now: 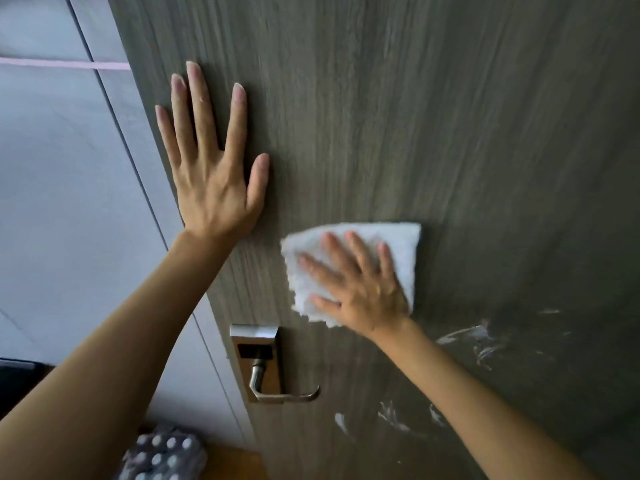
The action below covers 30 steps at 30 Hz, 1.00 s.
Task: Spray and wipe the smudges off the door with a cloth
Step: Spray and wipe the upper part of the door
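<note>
A dark grey wood-grain door (398,116) fills most of the view. My left hand (211,161) lies flat on it near its left edge, fingers straight and spread. My right hand (356,285) presses a folded white cloth (394,244) flat against the door with spread fingers, just above and right of the handle. White smudges (478,341) streak the door to the right of my right wrist, and more white smudges (391,419) show lower down below my right forearm. No spray bottle is in view.
A metal lever handle (273,389) on a lock plate (258,344) sits below the cloth. Left of the door run a pale frame and wall (69,202). A grey dotted fabric (162,455) and a wooden surface (232,462) show at the bottom.
</note>
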Tool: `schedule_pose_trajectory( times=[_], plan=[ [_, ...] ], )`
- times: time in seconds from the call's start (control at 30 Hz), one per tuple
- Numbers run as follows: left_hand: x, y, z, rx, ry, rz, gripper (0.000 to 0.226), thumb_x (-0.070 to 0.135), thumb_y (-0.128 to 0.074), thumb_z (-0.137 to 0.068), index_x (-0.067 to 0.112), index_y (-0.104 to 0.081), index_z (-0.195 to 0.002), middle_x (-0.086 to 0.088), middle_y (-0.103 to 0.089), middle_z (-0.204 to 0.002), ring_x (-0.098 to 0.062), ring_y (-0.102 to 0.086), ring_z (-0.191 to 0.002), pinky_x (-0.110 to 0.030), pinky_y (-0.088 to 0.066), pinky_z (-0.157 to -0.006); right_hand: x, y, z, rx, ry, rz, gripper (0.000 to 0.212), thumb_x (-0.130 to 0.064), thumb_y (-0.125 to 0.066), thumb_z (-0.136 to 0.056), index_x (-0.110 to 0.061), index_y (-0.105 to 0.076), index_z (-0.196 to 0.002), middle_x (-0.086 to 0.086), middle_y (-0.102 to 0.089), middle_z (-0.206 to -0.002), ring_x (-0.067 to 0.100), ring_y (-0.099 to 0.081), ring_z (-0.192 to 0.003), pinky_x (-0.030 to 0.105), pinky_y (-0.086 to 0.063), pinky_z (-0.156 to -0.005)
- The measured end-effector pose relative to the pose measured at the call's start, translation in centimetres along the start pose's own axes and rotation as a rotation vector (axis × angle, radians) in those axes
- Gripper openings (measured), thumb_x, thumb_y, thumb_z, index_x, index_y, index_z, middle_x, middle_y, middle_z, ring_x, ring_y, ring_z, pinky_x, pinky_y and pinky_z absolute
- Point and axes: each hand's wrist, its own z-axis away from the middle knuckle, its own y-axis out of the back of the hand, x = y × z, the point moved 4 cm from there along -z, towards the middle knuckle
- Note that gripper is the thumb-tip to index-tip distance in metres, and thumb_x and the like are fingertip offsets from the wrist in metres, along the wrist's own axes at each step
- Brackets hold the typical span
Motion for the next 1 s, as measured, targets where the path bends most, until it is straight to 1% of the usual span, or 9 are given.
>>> schedule_pose_trajectory(
  times=[0.13,0.23,0.37,0.43,0.57,0.7,0.83,0.93,1.0],
  plan=[
    [0.3,0.2,0.1,0.038,-0.035,0.045,0.058,0.039,-0.03,-0.1,0.004,-0.024,-0.146,-0.045,-0.024,-0.142,-0.054,-0.018,-0.135,-0.051,-0.002,-0.116,-1.4,-1.8,6.5,-0.064,0.323,0.129,0.066,-0.064,-0.043,-0.093,-0.035,-0.03,-0.151,0.002,-0.006,-0.163,0.024,-0.004,-0.15,0.047,0.003,-0.122],
    [2.0,0.3,1.9,-0.002,-0.131,0.071,0.06,0.039,-0.035,-0.099,0.007,-0.02,-0.148,-0.042,-0.024,-0.144,-0.052,-0.016,-0.136,-0.051,0.001,-0.116,1.9,-1.1,6.6,-0.037,0.387,0.107,0.059,-0.06,-0.044,-0.095,-0.035,-0.037,-0.148,-0.001,-0.016,-0.161,0.021,-0.004,-0.15,0.044,0.003,-0.122],
    [6.4,0.1,6.4,-0.159,-0.246,0.115,0.062,0.043,-0.033,-0.099,0.021,-0.011,-0.153,-0.028,-0.016,-0.15,-0.037,0.002,-0.147,-0.051,0.003,-0.118,11.7,2.2,3.1,0.076,0.151,0.068,0.07,-0.064,-0.039,-0.092,-0.036,-0.018,-0.153,0.002,-0.015,-0.16,0.025,-0.014,-0.147,0.048,-0.002,-0.118],
    [8.6,-0.2,7.9,-0.209,-0.267,0.116,0.058,0.043,-0.03,-0.1,0.021,-0.016,-0.152,-0.025,-0.016,-0.15,-0.03,0.01,-0.148,-0.049,0.004,-0.118,18.0,4.2,0.9,0.089,-0.024,0.069,0.074,-0.065,-0.042,-0.091,-0.037,-0.013,-0.154,0.005,-0.019,-0.157,0.029,-0.016,-0.144,0.055,-0.008,-0.115],
    [12.2,-1.0,8.1,-0.22,-0.238,0.148,0.052,0.042,-0.03,-0.1,0.015,-0.028,-0.145,-0.025,-0.017,-0.149,-0.034,0.0,-0.147,-0.046,0.002,-0.118,23.6,6.2,-1.4,0.152,-0.367,0.089,0.068,-0.066,-0.041,-0.094,-0.032,-0.029,-0.151,0.017,-0.032,-0.154,0.038,-0.025,-0.142,0.062,-0.015,-0.112],
    [15.6,-2.4,6.5,-0.178,-0.159,0.169,0.054,0.041,-0.031,-0.099,0.015,-0.026,-0.146,-0.026,-0.017,-0.149,-0.038,-0.008,-0.142,-0.045,0.0,-0.118,22.3,5.3,0.0,0.199,-0.507,0.043,0.063,-0.062,-0.042,-0.095,-0.027,-0.039,-0.147,0.022,-0.037,-0.15,0.042,-0.03,-0.139,0.062,-0.018,-0.112],
    [16.9,-4.2,6.5,-0.15,-0.084,0.093,0.056,0.043,-0.03,-0.1,0.011,-0.032,-0.145,-0.03,-0.024,-0.147,-0.044,-0.011,-0.139,-0.045,0.002,-0.118,18.7,2.8,6.1,0.151,-0.371,-0.028,0.065,-0.062,-0.043,-0.094,-0.034,-0.028,-0.151,0.012,-0.025,-0.157,0.033,-0.016,-0.147,0.057,-0.009,-0.116],
    [17.0,-4.8,6.7,-0.111,-0.087,0.026,0.057,0.043,-0.031,-0.1,0.009,-0.032,-0.146,-0.034,-0.028,-0.145,-0.048,-0.014,-0.137,-0.047,0.001,-0.119,15.4,0.2,13.0,0.065,-0.148,0.002,0.066,-0.066,-0.032,-0.095,-0.038,-0.017,-0.153,0.001,-0.006,-0.163,0.024,-0.006,-0.15,0.051,-0.003,-0.119],
    [17.0,-4.7,6.7,-0.095,-0.092,0.014,0.058,0.044,-0.031,-0.099,0.008,-0.033,-0.145,-0.038,-0.03,-0.142,-0.05,-0.014,-0.136,-0.048,0.001,-0.119,13.9,-1.1,17.0,-0.014,0.036,0.043,0.068,-0.068,-0.036,-0.093,-0.039,-0.019,-0.153,0.001,-0.005,-0.164,0.023,-0.005,-0.15,0.049,-0.001,-0.12]
  ],
)
